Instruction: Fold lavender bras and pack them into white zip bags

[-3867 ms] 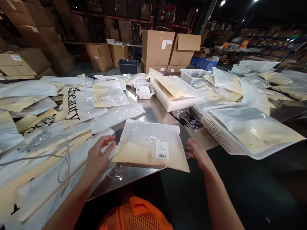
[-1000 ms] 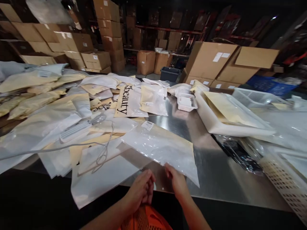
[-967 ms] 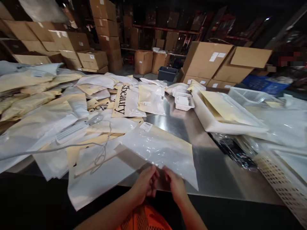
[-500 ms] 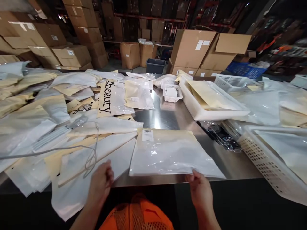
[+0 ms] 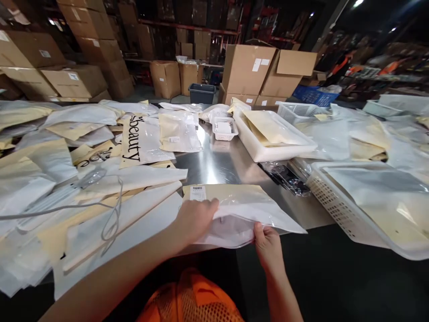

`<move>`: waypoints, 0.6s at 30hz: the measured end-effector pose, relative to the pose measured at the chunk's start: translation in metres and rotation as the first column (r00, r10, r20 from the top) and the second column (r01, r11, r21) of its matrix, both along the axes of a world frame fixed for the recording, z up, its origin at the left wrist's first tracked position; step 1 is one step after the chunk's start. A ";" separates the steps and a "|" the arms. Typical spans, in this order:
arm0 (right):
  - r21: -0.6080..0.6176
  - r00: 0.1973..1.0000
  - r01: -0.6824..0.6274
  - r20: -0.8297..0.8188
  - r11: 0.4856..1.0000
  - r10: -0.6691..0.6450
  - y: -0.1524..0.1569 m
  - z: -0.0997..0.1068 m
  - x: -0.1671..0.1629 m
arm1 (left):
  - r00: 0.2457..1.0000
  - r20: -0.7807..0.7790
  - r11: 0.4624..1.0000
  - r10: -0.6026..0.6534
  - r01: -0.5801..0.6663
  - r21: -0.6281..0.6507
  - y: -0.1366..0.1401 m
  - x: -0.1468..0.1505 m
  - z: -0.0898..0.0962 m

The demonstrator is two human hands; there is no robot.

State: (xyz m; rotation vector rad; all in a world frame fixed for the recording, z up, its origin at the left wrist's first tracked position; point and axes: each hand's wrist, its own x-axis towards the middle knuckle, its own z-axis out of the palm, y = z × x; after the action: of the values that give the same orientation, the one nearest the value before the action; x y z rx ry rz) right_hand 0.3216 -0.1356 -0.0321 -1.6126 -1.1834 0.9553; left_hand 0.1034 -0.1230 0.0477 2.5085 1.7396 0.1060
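A glossy white and cream plastic bag [image 5: 241, 199] with a barcode label [image 5: 197, 192] lies at the table's front edge, its near side gaping. My left hand [image 5: 197, 219] is closed on the bag's upper layer, just below the label. At the mouth, my right hand [image 5: 267, 239] pinches the near edge between thumb and fingers. What the bag contains is hidden. To its left, more flat white bags [image 5: 154, 223] lie overlapped, with a grey cable [image 5: 115, 219] looped across them.
Many packed bags cover the left side, one [image 5: 137, 141] printed "beauty". A small white basket [image 5: 225, 129] and a white tray [image 5: 278, 150] stand further back. A perforated basket [image 5: 335, 208] stands at right. Cartons [image 5: 248, 67] rise behind the steel table [image 5: 208, 163].
My left hand has come rightward from beside the bag and taken hold of its upper layer. The bag's near side now gapes. My right hand still grips the edge. The view has shifted right.
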 end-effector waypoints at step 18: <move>0.300 0.597 -0.603 0.784 0.739 0.169 0.006 0.014 -0.028 | 0.988 -0.138 0.991 0.067 -0.050 0.121 0.008 -0.010 0.040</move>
State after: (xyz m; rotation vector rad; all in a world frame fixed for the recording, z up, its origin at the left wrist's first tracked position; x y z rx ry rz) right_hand 0.2936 -0.1292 -0.0180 -1.2482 -2.2271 0.1143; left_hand 0.0930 -0.1146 0.0880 2.6063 1.9155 0.0350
